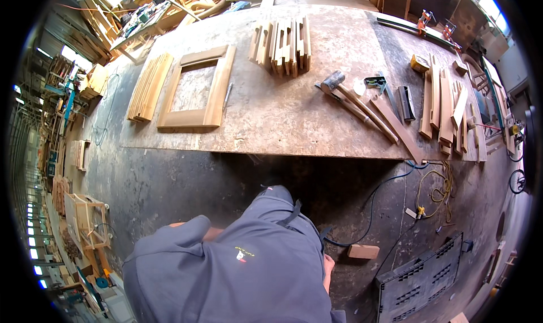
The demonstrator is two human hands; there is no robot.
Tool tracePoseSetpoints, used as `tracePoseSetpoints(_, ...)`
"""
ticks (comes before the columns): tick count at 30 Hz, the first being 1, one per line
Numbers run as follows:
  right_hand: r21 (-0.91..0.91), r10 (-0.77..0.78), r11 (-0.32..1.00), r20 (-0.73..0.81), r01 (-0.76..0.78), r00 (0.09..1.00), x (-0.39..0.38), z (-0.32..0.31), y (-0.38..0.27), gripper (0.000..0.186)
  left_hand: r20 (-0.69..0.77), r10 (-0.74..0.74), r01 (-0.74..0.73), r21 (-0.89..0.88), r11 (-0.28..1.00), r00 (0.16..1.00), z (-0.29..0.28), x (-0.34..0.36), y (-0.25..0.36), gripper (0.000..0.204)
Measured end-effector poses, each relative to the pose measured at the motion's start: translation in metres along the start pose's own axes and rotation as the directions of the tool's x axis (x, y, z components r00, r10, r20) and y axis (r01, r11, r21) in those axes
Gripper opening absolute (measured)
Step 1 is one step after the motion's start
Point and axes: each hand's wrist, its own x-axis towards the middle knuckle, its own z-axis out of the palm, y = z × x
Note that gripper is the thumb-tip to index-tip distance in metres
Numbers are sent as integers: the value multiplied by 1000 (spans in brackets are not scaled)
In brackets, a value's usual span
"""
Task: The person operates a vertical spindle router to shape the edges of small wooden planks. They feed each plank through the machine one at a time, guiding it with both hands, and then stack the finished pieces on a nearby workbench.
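My body in a dark grey-blue shirt fills the lower middle, standing at the near edge of a big worktable [317, 125]. Of my left arm, only a bit of bare skin [212, 233] shows beside the sleeve; the hand is hidden behind my body. My right hand [328, 267] hangs low at my right side, largely covered, and its fingers do not show clearly. A hose or cord [362, 239] lies on the floor beyond it, near a wooden block [363, 252]. On the table ahead lies a wooden frame [212, 109], with a stack of wooden strips [149, 88] left of it.
Slotted wooden pieces [291, 46] stand grouped at the table's far middle. Right of them lie a mallet [334, 81], a long board [399, 128] and more wooden strips [445, 108]. A grey plastic crate [418, 278] and a yellow cord [444, 190] are on the floor at right.
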Motion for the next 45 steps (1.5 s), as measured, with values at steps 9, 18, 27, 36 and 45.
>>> tracePoseSetpoints(9,-17,34,999,-7,-34,999,0,4,-3,25,9,-2,2,-5,1000,1000,-1,3,-4,26)
tracePoseSetpoints(18,-72,18,997,2,-18,1000,15,6,16,28,13,-3,3,-13,1000,1000,-2,3,-7,26)
tracePoseSetpoints(27,-27,-23,999,27,24,999,14,5,5,26,4,0,1,-21,1000,1000,-1,4,-9,25)
tracePoseSetpoints(36,-62,18,998,4,-18,1000,16,3,10,29,7,17,-17,-8,1000,1000,2,8,-14,24)
tracePoseSetpoints(45,29,73,997,-24,-73,997,6,8,-9,25,-15,0,0,-12,1000,1000,-10,13,-24,24)
